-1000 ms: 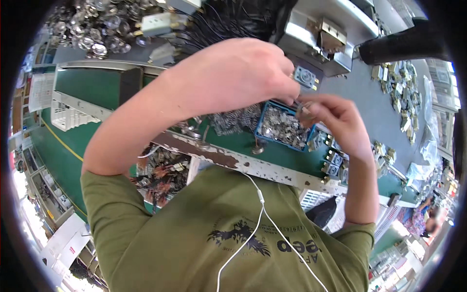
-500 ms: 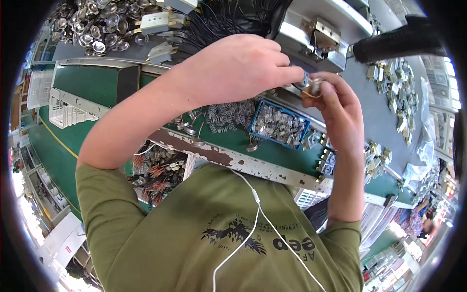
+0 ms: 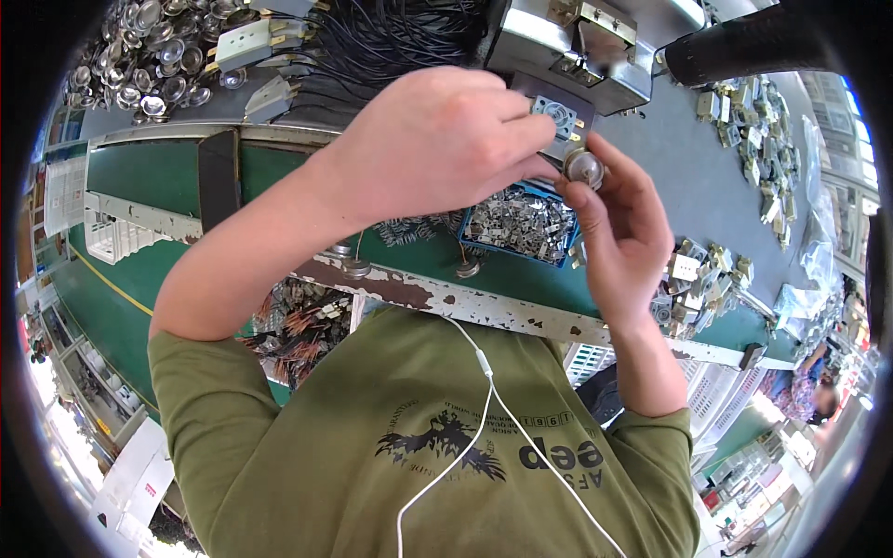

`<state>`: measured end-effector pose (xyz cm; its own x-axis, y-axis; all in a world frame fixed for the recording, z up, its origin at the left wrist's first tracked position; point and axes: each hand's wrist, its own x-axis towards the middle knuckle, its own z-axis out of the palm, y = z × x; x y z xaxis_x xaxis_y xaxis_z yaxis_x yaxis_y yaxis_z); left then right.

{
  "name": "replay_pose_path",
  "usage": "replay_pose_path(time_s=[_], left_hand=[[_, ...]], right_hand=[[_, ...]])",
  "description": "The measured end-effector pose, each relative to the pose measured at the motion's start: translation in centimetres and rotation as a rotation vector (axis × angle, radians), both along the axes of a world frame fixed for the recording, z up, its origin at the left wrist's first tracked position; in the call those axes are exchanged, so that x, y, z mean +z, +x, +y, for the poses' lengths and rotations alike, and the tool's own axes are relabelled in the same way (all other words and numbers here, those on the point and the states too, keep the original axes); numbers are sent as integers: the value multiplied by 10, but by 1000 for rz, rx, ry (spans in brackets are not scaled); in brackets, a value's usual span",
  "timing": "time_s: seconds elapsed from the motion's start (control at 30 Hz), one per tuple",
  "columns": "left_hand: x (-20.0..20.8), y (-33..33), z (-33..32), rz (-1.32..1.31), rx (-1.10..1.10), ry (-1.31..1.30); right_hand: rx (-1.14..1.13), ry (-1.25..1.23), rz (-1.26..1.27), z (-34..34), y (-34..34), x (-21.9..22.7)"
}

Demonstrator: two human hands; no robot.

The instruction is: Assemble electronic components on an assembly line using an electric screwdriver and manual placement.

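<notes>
My left hand (image 3: 465, 130) is closed, its fingers pinching at the edge of a grey-blue square switch block (image 3: 556, 118) with brass tabs on one side. The hand hides part of this block. Close beside it, my right hand (image 3: 628, 223) grips a round metal cap (image 3: 584, 168) between thumb and fingers, its face turned upward. The fingertips of both hands nearly meet at the cap. Just below them a blue tray (image 3: 521, 221) holds many small metal pieces.
A metal fixture (image 3: 581, 46) stands at the back, with a dark cylindrical arm (image 3: 744, 51) to its right. Shiny metal cups (image 3: 158, 56) are heaped at far left, near black wires (image 3: 400, 42). Switch blocks (image 3: 753, 130) lie in piles at right; a chipped metal rail (image 3: 446, 299) runs nearest me.
The block and the cap were close together between my fingers; now they are apart, the block's face showing. My right hand has moved left and tilted. The whole view has shifted slightly.
</notes>
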<state>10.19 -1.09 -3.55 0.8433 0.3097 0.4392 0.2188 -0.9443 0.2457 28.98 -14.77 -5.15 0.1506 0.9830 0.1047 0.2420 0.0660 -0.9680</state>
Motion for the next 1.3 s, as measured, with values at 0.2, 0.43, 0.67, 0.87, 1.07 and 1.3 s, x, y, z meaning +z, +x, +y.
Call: replay_pose_path(time_s=[0.2, 0.43, 0.67, 0.87, 1.07, 1.3], left_hand=[[-6, -5, 10, 31, -131, 10], [11, -4, 2, 163, -65, -101], [18, 1, 20, 120, -168, -262], [-5, 26, 41, 269, 41, -429], [-8, 29, 46, 317, 17, -489], [-11, 21, 40, 291, 40, -351]], right_hand=[[259, -254, -118, 16, 18, 16], [211, -211, -243, 14, 39, 16], [-42, 49, -389, 16, 44, 11], [-145, 479, -204, 34, 50, 51], [-205, 662, -211, 70, 121, 56], [-191, 766, -123, 119, 217, 38]])
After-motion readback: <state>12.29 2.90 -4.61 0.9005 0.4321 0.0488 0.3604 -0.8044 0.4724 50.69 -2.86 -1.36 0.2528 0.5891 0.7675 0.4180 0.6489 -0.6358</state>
